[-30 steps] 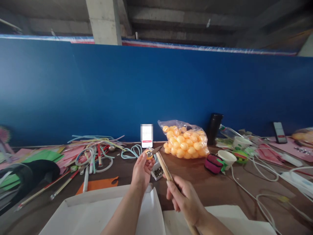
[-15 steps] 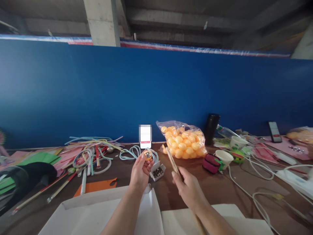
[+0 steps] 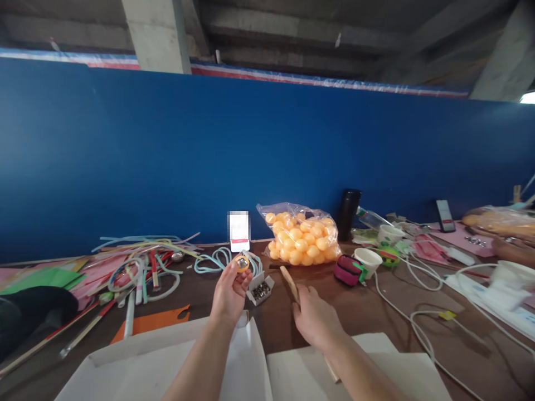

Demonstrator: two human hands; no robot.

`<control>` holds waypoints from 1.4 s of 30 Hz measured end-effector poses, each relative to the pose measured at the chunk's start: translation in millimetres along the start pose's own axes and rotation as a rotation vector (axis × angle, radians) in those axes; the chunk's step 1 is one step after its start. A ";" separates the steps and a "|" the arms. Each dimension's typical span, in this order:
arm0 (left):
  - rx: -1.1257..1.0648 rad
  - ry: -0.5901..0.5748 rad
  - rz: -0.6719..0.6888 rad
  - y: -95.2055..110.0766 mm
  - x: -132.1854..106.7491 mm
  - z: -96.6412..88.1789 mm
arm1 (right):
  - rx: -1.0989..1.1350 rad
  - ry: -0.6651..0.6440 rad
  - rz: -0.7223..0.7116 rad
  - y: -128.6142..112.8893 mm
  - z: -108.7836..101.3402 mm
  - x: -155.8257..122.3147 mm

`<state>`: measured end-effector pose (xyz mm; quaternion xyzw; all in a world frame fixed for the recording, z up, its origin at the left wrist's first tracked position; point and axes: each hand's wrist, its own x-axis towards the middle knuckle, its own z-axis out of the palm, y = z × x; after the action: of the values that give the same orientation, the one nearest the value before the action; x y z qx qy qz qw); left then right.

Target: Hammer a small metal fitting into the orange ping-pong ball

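My left hand is raised above the table and pinches a small orange ball with something metallic set in it. My right hand is closed round a wooden stick and rests low near the table, the stick pointing up and away. A small white box of metal bits lies just right of my left hand. A clear bag of orange balls sits behind it. White cardboard sheets lie under my forearms.
Coloured tubes and sticks and paper litter the left. A black cup, paper cups, a pink pouch, white cables and a phone lie right. Another person's arm shows at far right. A blue wall backs the table.
My right hand has drawn the stick away from the ball and lowered it toward the table. My left hand still holds the ball up. The view has shifted rightward.
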<state>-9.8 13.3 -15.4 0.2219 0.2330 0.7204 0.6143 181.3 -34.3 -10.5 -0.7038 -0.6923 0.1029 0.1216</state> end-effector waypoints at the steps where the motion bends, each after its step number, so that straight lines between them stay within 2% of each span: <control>1: 0.001 0.002 -0.001 -0.2 0.5 -0.7 | -0.023 0.007 -0.004 0.5 0.2 0.3; 8: 0.017 -0.012 -0.007 -0.6 0.3 -0.9 | -0.074 0.046 -0.048 2.2 1.2 -1.8; 17: 0.015 -0.026 -0.013 -1.8 0.6 -0.1 | 0.097 0.286 -0.198 -4.8 1.0 0.9; 21: 0.002 -0.041 -0.014 -2.4 0.6 -0.9 | 0.136 0.229 -0.236 -19.9 -4.8 5.3; 25: -0.005 -0.073 -0.012 -1.1 -0.9 -0.7 | 0.007 0.095 -0.303 -44.3 -13.4 15.7; 30: -0.008 -0.066 -0.017 -0.4 -3.0 0.9 | -0.047 0.038 -0.315 -65.9 -9.2 30.1; 42: -0.007 -0.060 -0.025 -6.2 -0.3 -0.5 | -0.048 0.096 -0.316 -66.0 6.5 36.7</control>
<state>-5.3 13.8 -19.6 0.2386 0.2146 0.7065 0.6308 117.4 3.4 5.0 -0.5928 -0.7902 0.0320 0.1525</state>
